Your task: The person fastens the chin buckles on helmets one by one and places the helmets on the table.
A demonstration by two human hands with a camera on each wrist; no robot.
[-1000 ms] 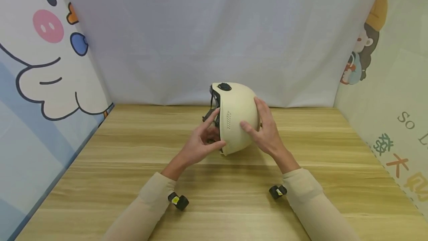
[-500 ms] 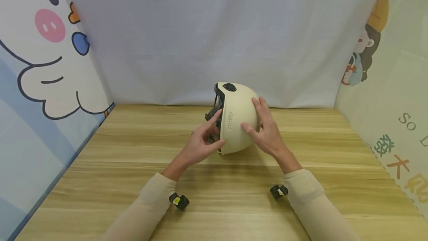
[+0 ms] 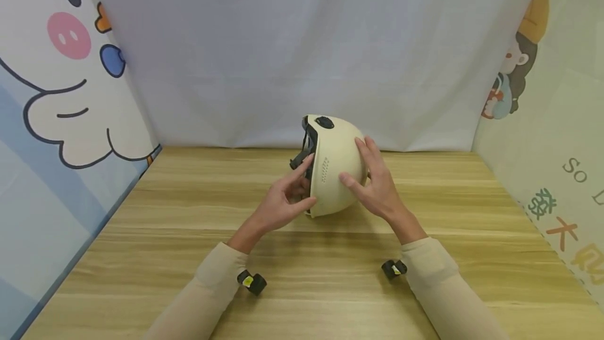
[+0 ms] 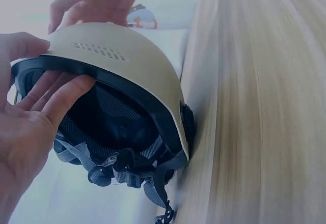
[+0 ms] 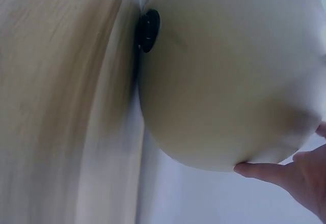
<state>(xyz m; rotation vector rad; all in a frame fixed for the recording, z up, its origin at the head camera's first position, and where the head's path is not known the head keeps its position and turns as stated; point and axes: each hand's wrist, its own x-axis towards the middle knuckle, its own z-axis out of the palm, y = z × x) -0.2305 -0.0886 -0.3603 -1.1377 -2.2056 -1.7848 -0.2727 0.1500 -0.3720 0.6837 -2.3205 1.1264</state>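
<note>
a pale grey curtain [image 3: 283,56] hangs behind a wood-grain table [image 3: 325,298], between cartoon-printed panels [image 3: 61,209].

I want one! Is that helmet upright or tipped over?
Tipped over: the helmet has its opening facing the left hand, not down.

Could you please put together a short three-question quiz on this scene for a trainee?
1. True or false: the right hand touches the outside of the helmet.

2. In the head view, the helmet's opening faces toward the picture's:
A) left
B) right
C) bottom edge

3. In the left wrist view, the thumb of the left hand lies outside the rim. Where do the fingers reach?

Key: 1 true; 2 A; 3 into the opening.
</note>
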